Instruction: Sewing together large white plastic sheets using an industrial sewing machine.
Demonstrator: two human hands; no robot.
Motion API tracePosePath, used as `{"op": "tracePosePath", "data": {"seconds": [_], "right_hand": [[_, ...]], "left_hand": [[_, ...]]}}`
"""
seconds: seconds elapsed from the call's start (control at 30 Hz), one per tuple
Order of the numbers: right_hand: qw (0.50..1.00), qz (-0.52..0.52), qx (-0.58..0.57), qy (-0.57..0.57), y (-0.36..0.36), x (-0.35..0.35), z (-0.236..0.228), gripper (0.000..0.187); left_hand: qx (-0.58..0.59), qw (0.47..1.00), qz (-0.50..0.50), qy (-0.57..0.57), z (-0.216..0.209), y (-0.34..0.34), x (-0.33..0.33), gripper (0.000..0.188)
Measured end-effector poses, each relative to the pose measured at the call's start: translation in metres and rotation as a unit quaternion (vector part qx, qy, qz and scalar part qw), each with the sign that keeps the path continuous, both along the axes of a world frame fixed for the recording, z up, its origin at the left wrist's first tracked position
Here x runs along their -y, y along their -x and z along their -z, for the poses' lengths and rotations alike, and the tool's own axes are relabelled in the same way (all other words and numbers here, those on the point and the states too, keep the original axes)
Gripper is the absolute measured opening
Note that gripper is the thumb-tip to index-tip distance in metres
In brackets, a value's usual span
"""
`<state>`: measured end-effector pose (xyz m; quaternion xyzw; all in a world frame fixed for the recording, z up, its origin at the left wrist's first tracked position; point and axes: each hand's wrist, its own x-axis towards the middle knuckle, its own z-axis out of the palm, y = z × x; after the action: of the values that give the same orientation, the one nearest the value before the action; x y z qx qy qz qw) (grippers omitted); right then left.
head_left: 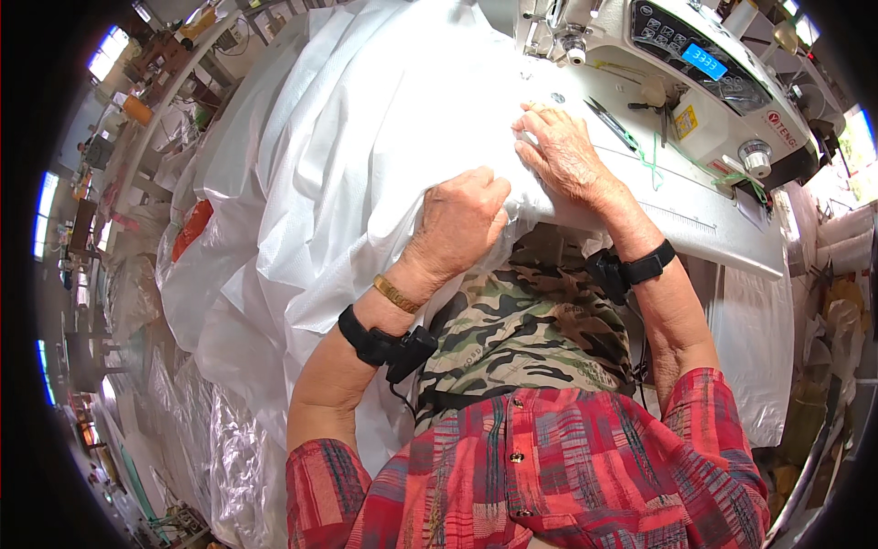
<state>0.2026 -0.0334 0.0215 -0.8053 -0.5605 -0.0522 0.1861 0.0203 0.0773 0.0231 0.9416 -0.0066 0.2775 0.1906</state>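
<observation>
Has a sewing machine [745, 99] far right. Clenches white sheeting [334, 156], draped left, in left hand [460, 220]; pinches its edge with right hand [562, 154].

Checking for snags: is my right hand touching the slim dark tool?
Apart. The head view shows white table surface between the right hand and the slim dark tool.

Lg. white sheet [315, 183], prob. plastic (glare), draped in loose folds L of ctr.
</observation>
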Motion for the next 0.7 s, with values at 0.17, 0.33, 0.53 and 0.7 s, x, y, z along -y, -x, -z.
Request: {"op": "tracePosePath", "data": {"seconds": [0.17,0.33,0.53,0.7], "right_hand": [[1.000,0.011,0.002,-0.003,0.001,-0.001,-0.001,0.028],[1.000,0.021,0.005,-0.001,-0.002,-0.005,-0.003,0.026],[0.998,0.012,0.031,-0.048,-0.012,-0.009,0.007,0.022],[0.997,0.014,0.037,-0.060,-0.014,-0.006,0.004,0.022]], "left_hand": [[0.005,1.000,0.006,-0.005,-0.003,-0.005,0.003,0.012],[0.015,1.000,0.002,-0.022,-0.002,-0.018,0.000,0.010],[0.016,1.000,-0.011,-0.023,-0.005,-0.029,0.001,0.009],[0.006,0.999,-0.022,-0.028,-0.004,-0.037,0.003,0.009]]}}
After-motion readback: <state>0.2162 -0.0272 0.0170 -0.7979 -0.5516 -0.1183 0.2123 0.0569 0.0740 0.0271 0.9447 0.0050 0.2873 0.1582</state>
